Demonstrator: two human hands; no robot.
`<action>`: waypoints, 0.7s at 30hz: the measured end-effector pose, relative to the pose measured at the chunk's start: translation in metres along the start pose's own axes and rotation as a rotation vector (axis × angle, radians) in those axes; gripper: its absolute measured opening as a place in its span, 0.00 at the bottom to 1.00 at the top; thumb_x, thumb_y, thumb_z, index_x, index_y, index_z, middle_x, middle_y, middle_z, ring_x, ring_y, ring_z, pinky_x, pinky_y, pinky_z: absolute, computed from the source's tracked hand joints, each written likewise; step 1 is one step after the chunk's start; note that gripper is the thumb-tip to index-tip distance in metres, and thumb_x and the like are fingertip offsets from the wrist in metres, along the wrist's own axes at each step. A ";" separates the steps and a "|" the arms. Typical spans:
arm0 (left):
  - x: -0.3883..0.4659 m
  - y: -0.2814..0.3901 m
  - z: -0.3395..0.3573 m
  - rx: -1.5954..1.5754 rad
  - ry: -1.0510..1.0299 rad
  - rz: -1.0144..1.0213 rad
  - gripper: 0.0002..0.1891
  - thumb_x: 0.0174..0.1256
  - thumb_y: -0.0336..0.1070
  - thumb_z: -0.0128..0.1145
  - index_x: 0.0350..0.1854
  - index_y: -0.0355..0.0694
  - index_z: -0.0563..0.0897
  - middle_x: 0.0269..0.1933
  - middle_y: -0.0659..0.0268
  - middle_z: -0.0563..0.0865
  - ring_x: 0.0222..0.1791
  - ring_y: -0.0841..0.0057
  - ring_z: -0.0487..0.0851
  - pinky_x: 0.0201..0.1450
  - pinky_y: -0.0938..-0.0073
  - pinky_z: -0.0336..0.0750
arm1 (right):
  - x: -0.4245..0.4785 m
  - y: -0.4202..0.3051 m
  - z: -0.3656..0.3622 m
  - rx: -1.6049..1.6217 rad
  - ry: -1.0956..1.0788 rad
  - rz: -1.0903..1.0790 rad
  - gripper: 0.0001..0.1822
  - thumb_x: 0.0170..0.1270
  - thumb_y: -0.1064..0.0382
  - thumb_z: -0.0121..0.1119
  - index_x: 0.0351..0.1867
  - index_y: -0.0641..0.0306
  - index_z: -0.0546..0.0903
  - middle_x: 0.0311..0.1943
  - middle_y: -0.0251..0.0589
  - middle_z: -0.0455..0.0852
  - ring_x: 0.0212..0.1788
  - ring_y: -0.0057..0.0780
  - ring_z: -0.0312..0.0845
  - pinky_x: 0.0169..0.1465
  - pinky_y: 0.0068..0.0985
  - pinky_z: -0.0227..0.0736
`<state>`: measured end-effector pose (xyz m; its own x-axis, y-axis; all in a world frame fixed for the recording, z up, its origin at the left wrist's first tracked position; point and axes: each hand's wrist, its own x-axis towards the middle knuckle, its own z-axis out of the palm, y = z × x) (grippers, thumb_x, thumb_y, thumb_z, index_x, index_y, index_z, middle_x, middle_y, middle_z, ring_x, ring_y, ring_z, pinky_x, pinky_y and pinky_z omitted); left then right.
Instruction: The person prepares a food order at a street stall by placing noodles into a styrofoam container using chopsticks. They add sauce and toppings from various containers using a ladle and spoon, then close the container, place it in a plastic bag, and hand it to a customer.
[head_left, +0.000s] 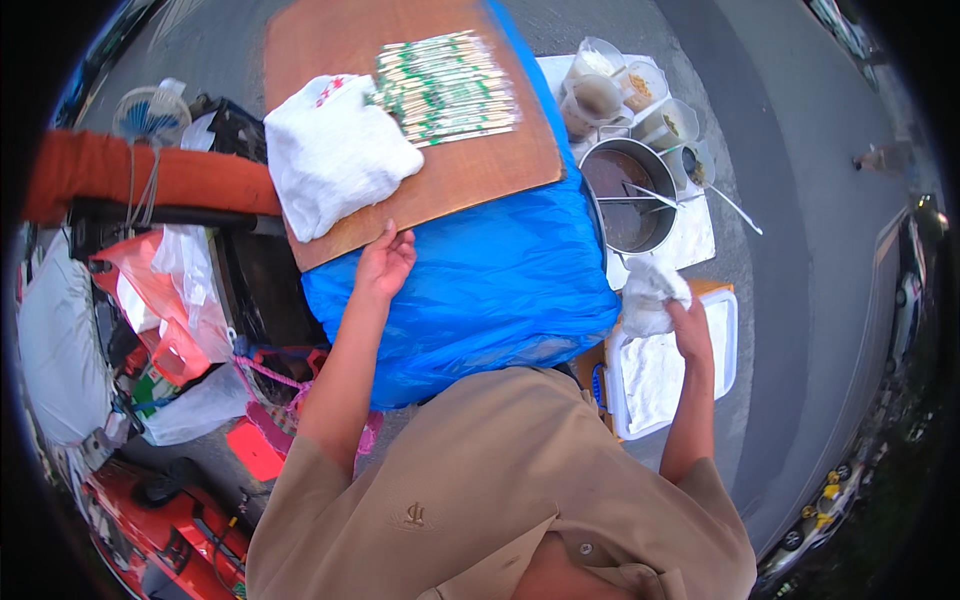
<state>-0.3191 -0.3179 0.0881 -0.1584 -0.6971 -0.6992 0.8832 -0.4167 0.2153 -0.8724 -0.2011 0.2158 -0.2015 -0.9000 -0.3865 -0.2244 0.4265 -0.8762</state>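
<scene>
My left hand (386, 261) is palm up with its fingers loosely curled at the near edge of a brown wooden board (457, 176). Its thumb tip overlaps that edge; whether it touches is unclear. On the board lie a folded white towel (337, 161) with red marks and a sheet of wrapped chopsticks (450, 86) with green print. Blue plastic sheeting (480, 277) covers what is under the board. Off to the right, my right hand (688, 326) grips a bunched white cloth (649, 300) above a white-lidded plastic box (675, 367).
A divided steel pot (637, 172) of brown liquid holds ladles. Several clear plastic jugs (592, 101) with food stand behind it. At left are an orange-wrapped bar (150, 176), a small fan (152, 112), plastic bags (180, 300) and a red vehicle (165, 525). Road (810, 262) runs along the right.
</scene>
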 end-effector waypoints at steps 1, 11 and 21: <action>0.001 -0.001 0.001 -0.019 -0.003 0.001 0.07 0.74 0.36 0.66 0.46 0.41 0.83 0.40 0.61 0.88 0.41 0.69 0.88 0.35 0.77 0.82 | -0.004 -0.033 0.009 -0.041 -0.040 -0.021 0.25 0.68 0.70 0.57 0.68 0.68 0.77 0.58 0.39 0.85 0.61 0.27 0.79 0.68 0.28 0.68; 0.004 -0.007 0.004 -0.023 -0.037 0.020 0.06 0.74 0.37 0.66 0.45 0.43 0.85 0.37 0.69 0.86 0.36 0.74 0.85 0.26 0.82 0.74 | 0.079 -0.153 0.326 -0.654 -0.164 -0.901 0.32 0.54 0.68 0.71 0.65 0.60 0.80 0.59 0.53 0.85 0.62 0.52 0.82 0.66 0.42 0.76; 0.008 -0.005 -0.003 -0.005 -0.007 0.061 0.08 0.75 0.37 0.64 0.46 0.41 0.81 0.38 0.64 0.85 0.32 0.77 0.81 0.22 0.85 0.69 | 0.133 -0.111 0.360 -0.957 0.106 -0.908 0.22 0.48 0.62 0.74 0.49 0.55 0.85 0.47 0.46 0.82 0.52 0.50 0.75 0.52 0.45 0.72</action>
<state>-0.3235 -0.3201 0.0791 -0.1068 -0.7251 -0.6804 0.8937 -0.3699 0.2540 -0.5313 -0.4003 0.1584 0.3134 -0.9047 0.2887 -0.8894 -0.3862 -0.2446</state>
